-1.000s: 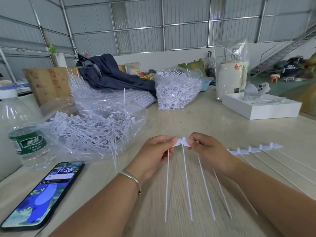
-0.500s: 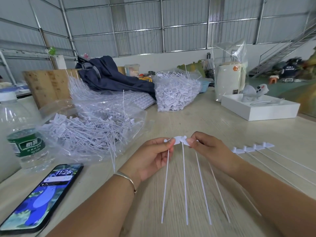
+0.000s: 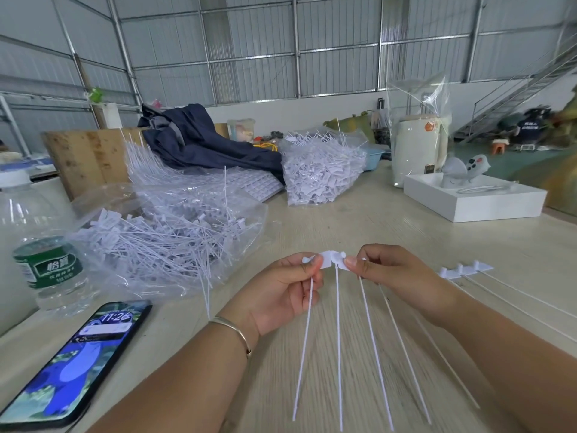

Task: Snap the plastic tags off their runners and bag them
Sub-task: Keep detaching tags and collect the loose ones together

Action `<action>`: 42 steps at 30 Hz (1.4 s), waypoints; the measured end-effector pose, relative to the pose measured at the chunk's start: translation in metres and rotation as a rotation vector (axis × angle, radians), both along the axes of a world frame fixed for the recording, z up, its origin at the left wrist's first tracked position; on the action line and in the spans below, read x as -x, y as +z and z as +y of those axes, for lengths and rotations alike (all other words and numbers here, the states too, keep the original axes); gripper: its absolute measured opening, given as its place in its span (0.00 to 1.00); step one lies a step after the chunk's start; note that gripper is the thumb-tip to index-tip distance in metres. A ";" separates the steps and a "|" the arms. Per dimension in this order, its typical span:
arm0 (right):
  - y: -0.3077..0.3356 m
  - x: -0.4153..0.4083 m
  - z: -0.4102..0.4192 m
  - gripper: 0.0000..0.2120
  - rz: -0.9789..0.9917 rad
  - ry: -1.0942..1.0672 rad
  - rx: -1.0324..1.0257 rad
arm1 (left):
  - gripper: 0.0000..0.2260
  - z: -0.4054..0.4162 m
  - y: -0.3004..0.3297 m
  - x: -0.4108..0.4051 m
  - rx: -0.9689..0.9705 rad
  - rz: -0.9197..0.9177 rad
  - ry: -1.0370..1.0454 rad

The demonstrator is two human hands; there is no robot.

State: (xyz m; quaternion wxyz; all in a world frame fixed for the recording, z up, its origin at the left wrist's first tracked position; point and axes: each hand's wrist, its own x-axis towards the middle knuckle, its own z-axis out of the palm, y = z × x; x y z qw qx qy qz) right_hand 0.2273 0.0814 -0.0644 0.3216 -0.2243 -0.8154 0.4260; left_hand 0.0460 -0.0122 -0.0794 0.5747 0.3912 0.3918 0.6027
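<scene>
A short strip of white plastic tags [image 3: 331, 262] hangs between my hands above the table, its long thin tails pointing down toward me. My left hand [image 3: 282, 290] pinches the strip's left end. My right hand [image 3: 398, 278] pinches its right end. Another strip of tags [image 3: 465, 270] lies flat on the table just right of my right hand. An open clear bag [image 3: 175, 242] full of loose tags lies to the left of my hands.
A water bottle [image 3: 40, 248] stands at the left edge, with a phone [image 3: 71, 364] lying in front of it. Farther back sit a second packed bag of tags [image 3: 321, 170], a dark jacket [image 3: 203, 142], a white box [image 3: 474, 198] and a bagged white appliance [image 3: 418, 145].
The hands and the strip stay almost in place, lifting slightly. The view has shifted a little.
</scene>
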 end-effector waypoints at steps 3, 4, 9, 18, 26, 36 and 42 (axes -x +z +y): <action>-0.001 0.000 0.001 0.23 -0.006 0.012 -0.016 | 0.10 0.001 -0.002 0.002 0.001 0.001 -0.035; -0.001 0.000 0.002 0.23 -0.007 0.010 -0.022 | 0.12 0.000 -0.002 0.003 -0.001 0.006 -0.041; -0.007 0.007 0.005 0.25 0.007 -0.050 -0.093 | 0.05 0.000 0.000 0.004 0.036 0.017 0.026; -0.026 0.021 0.008 0.21 -0.013 -0.129 -0.224 | 0.06 -0.003 0.006 -0.004 0.057 -0.042 0.218; -0.034 0.022 0.021 0.22 -0.047 -0.138 -0.222 | 0.11 0.006 0.008 0.003 0.189 0.251 0.274; -0.035 0.019 0.031 0.21 -0.036 -0.151 -0.178 | 0.15 0.004 0.047 0.001 0.240 0.941 0.314; -0.028 0.016 0.028 0.20 0.035 -0.128 -0.125 | 0.25 0.014 0.021 -0.009 0.190 1.052 0.449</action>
